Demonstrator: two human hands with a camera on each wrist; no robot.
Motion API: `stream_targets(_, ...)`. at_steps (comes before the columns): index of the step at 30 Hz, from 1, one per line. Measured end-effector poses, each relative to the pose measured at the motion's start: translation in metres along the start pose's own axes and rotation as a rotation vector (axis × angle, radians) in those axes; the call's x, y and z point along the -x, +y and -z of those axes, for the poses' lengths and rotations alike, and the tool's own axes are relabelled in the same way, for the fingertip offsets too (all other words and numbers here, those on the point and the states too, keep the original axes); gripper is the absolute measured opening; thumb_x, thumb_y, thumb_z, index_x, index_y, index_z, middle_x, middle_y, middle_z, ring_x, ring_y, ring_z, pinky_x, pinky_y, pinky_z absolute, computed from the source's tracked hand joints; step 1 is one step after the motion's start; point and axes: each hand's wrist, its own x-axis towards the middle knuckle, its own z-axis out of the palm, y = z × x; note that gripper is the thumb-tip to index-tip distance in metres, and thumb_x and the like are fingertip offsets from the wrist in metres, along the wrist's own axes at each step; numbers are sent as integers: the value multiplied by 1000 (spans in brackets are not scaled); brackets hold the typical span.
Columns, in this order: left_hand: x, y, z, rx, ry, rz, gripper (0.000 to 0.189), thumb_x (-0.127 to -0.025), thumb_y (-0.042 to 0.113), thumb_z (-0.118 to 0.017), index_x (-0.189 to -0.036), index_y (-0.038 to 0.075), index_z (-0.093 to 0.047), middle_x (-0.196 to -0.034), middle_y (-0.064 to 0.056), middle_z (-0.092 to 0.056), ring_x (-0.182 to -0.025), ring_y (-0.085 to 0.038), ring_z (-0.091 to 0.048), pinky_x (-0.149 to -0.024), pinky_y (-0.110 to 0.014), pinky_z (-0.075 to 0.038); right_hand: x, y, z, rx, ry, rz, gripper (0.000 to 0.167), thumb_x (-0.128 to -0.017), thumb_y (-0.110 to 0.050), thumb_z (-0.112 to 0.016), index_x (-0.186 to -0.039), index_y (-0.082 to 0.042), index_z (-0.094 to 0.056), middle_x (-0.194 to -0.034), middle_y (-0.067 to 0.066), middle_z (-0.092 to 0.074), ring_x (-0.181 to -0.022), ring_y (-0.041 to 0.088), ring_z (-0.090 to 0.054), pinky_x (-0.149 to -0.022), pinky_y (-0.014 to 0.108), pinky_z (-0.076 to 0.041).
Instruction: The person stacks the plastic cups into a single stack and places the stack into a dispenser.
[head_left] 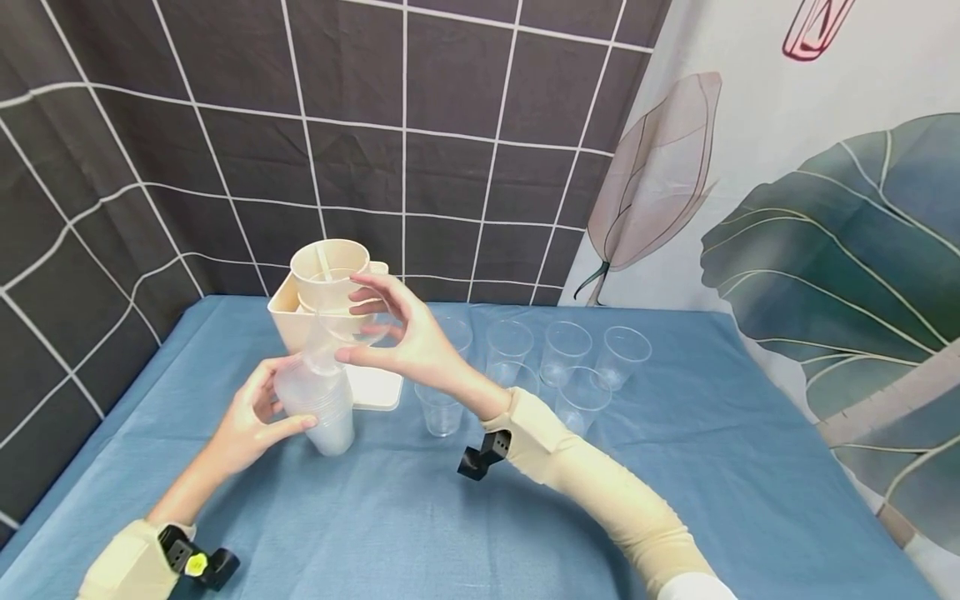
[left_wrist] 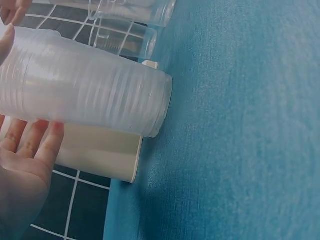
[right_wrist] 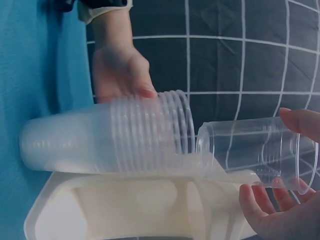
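Here, a person's left grip [head_left: 251,421] clamps the sides of a stack of plastic cups [head_left: 328,408]; near the stack's mouth, the right grip [head_left: 405,333] holds a single clear cup [right_wrist: 240,145] pinched near its rim. Beyond, more clear cups [head_left: 566,354] and a cream-coloured appliance [head_left: 283,315] stand on the blue-draped tabletop [head_left: 405,525].

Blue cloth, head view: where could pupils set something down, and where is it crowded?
Bare cloth lies right of the rightmost cup, and in front, between left forearm and right sleeve. Crowded: around the cup stack, cream container and right hand, and among the standing cups.
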Motion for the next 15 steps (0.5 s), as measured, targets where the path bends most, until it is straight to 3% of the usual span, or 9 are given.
stream_targets(7, 1, 1, -1, -1, 3, -12, 74, -69, -22, -68, -130, 13, -45, -120, 16, -56, -107, 3, -55, -85, -8, -46, 4, 2, -10, 48, -22, 33, 78, -73, 3, -78, -140, -11, -40, -130, 17, -52, -116, 22, -57, -98, 31, -50)
stream_targets(15, 1, 2, -1, 9, -3, -15, 72, -70, -22, -67, -129, 12, -45, -121, 16, -57, -108, 3, -55, -86, -8, -46, 6, 5, -19, 31, -28, -14, 75, -74, 4, -76, -135, -6, -34, -134, 17, -52, -121, 27, -56, -99, 35, -49)
